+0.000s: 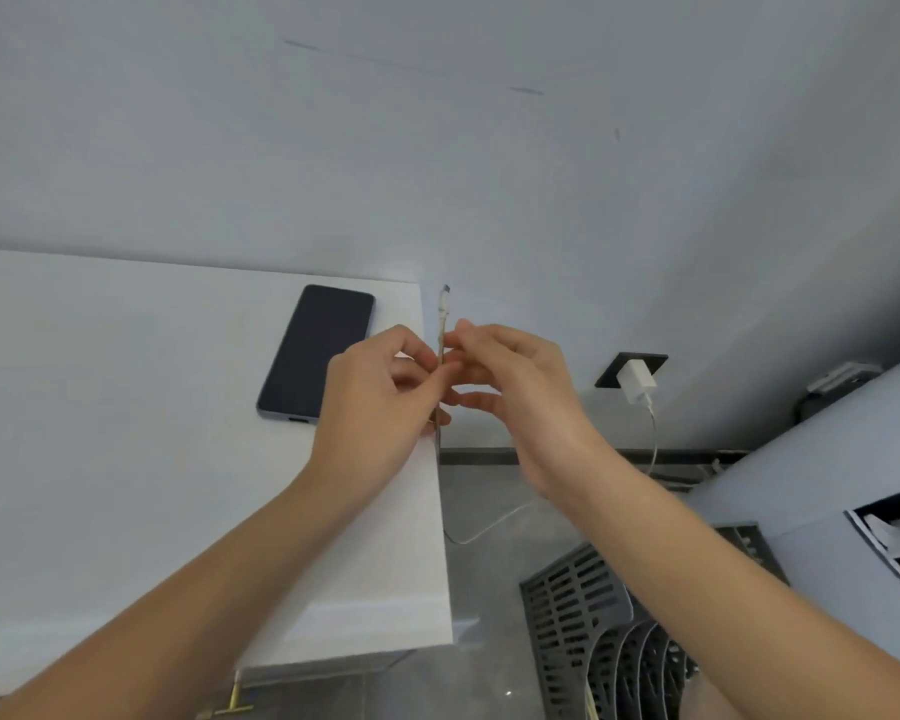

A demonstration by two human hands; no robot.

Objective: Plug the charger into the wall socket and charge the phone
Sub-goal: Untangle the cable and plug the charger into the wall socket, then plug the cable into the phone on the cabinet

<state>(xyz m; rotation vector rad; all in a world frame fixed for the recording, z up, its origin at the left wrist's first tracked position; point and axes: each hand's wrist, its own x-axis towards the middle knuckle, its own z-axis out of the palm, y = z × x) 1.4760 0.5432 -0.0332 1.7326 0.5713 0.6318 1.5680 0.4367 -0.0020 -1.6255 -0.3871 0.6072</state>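
White tabletop (126, 459) is sitting nearest me, and just above its edge I'm pinching the cable (441, 330) between my left hand (380, 392) and right hand (510, 387), both closed on it, plug tip upward for aiming. Beyond the hands, the phone (315, 353) is lying flat on that tabletop, while the charger (636, 380) is already sitting in the wall socket (609, 376) past the table's edge.

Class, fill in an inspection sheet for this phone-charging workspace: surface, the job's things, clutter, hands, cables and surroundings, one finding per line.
Surface: white tabletop, bare apart from the phone.
Job's things: dark phone lies flat, screen off, nothing plugged in; white charger sits in the black wall socket.
Clutter: nothing seen on the table.
Hands: left hand and right hand both pinch the cable just below its free plug, which points up.
Cables: white cable hangs from the charger, loops low and rises to the hands.
Surroundings: plain pale wall; dark slatted rack on the floor at right.
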